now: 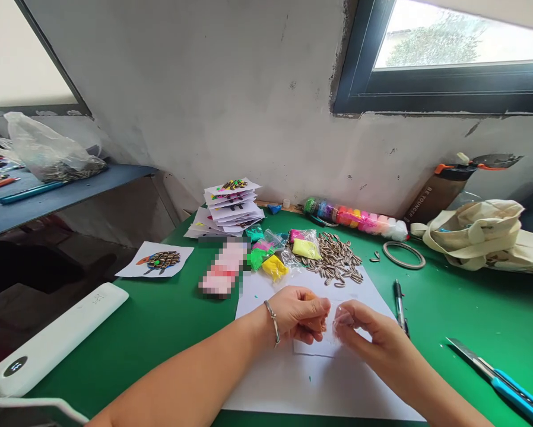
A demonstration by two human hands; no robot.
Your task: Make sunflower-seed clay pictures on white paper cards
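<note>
Through the head camera I watch both hands meet above the small card [311, 350], which lies on the large white sheet [270, 379] on the green table [181, 326]. The right hand [376, 335] pinches a piece of clear film [343, 319] between thumb and fingers; that film sits at 3 o'clock from the left fingertips, just beside them. The left hand [295, 309] has its fingers curled in, the thumb along the forefinger; I cannot tell whether they grip anything.

To handle the film well, I would take it by its edge with a light, dry pinch, since thin plastic probably clings and crumples. I'd let the left hand act as the anchor and move only the right, so that anything small drops on paper. The wrists are best held low and clear of the seeds [338, 255] at 12 o'clock and the yellow packet [275, 268] at 10 o'clock. I'd also mind the blue cutter [500, 379], its blade exposed, towards 4 o'clock.
</note>
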